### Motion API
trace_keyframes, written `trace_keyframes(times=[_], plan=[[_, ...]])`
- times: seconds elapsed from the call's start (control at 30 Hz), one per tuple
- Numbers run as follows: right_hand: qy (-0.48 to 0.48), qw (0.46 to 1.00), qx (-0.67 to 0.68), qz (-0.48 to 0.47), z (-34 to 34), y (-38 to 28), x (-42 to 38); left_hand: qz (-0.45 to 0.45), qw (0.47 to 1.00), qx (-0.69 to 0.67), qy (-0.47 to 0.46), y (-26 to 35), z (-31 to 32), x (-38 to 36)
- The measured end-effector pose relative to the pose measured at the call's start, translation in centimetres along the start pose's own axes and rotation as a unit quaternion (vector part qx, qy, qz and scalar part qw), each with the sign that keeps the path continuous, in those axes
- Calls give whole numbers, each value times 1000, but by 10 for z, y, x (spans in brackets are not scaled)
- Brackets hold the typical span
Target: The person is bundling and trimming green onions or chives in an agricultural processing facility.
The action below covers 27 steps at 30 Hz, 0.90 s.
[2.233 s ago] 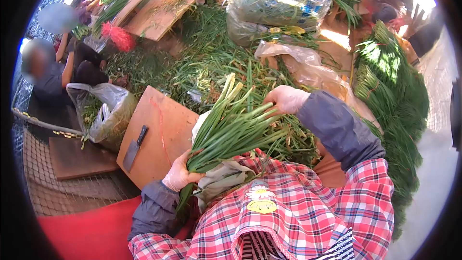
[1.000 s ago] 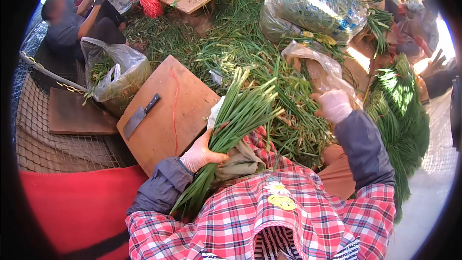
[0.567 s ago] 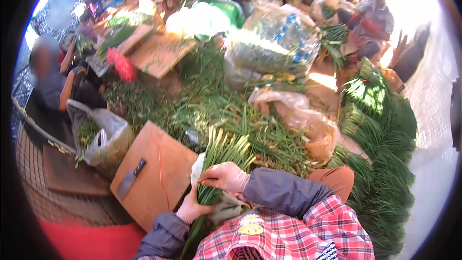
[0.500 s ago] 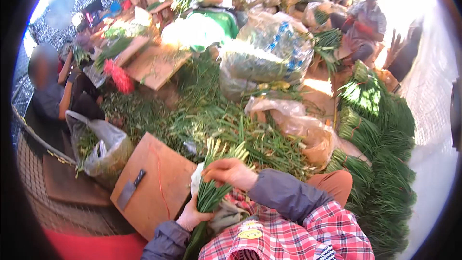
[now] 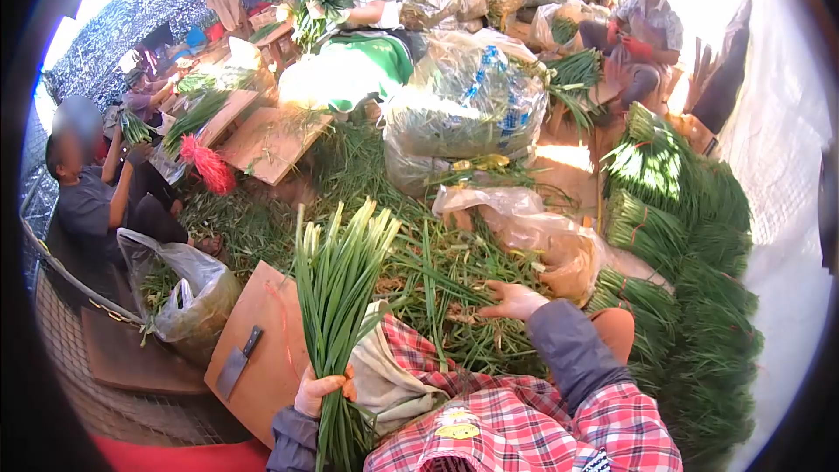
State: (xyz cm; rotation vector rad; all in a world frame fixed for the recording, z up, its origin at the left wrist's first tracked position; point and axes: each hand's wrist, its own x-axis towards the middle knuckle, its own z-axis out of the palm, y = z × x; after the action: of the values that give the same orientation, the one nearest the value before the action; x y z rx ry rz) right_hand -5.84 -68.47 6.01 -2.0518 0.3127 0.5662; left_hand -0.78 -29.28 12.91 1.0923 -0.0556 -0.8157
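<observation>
My left hand is wrapped around the lower part of a bunch of garlic chives, long flat green leaves with pale cut ends pointing up and away from me. The leaf tips hang down over my sleeve side. Out to the right, my right hand reaches over the heap of loose green trimmings, thumb and fingers apart. Some long blades lie right at its fingertips. A beige cloth rests over my lap beside the bunch.
Left of the bunch lies a wooden board carrying a cleaver. A plastic bag of greens stands farther left. Tied chive bundles are stacked along the right. A large wrapped bale and several seated people are ahead.
My left hand has raised the bunch and shifted it left, upright. My right hand has left the bunch and moved right, over the trimmings. The view has tilted slightly upward.
</observation>
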Motion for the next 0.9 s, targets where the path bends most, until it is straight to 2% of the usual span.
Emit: trace_keyframes(times=[0.03, 0.07, 0.1, 0.13, 0.2, 0.27, 0.37, 0.43, 0.5, 0.53, 0.6, 0.7, 0.77, 0.8, 0.83, 0.9], plan=[[-73, 973, 217, -33, 16, -7, 6, 3, 1000, -4, 2, 0, 5, 0], [-176, 938, 285, -90, 29, -18, 11, -34, 999, 9, -13, -6, -1, 2], [-246, 893, 342, -156, 46, -29, 18, -29, 998, 30, -48, -9, 5, 7], [-273, 814, 464, -220, 75, -33, 34, -60, 996, 41, -48, -11, 13, 8], [-291, 664, 609, -322, 85, -91, 21, -98, 993, 44, -53, -17, 38, 10], [-216, 674, 653, -270, 89, -100, 25, -93, 992, 48, -75, -26, 46, 17], [-133, 685, 692, -185, 92, -116, 19, 107, 963, 240, -56, -23, 50, 26], [-100, 694, 696, -156, 99, -126, 12, 70, 956, 284, 1, -14, 67, 22], [-59, 700, 694, -160, 99, -137, 6, 186, 892, 407, 54, -50, 53, 41], [-40, 705, 688, -167, 97, -141, 5, 118, 937, 328, 34, -54, 56, 45], [20, 711, 673, -203, 96, -133, 25, 34, 984, 176, -15, -54, 61, 46], [95, 712, 677, -157, 65, -120, 44, -86, 993, 79, -19, -41, 65, 34], [118, 696, 700, -107, 53, -104, 66, -126, 990, 65, -23, -44, 51, 33], [116, 663, 732, -105, 54, -98, 78, -147, 987, 50, -33, -41, 48, 33], [108, 654, 745, -74, 45, -96, 77, -167, 984, 33, -43, -39, 45, 32], [129, 640, 755, -62, 45, -77, 87, -173, 982, -2, -70, -42, 33, 32]])
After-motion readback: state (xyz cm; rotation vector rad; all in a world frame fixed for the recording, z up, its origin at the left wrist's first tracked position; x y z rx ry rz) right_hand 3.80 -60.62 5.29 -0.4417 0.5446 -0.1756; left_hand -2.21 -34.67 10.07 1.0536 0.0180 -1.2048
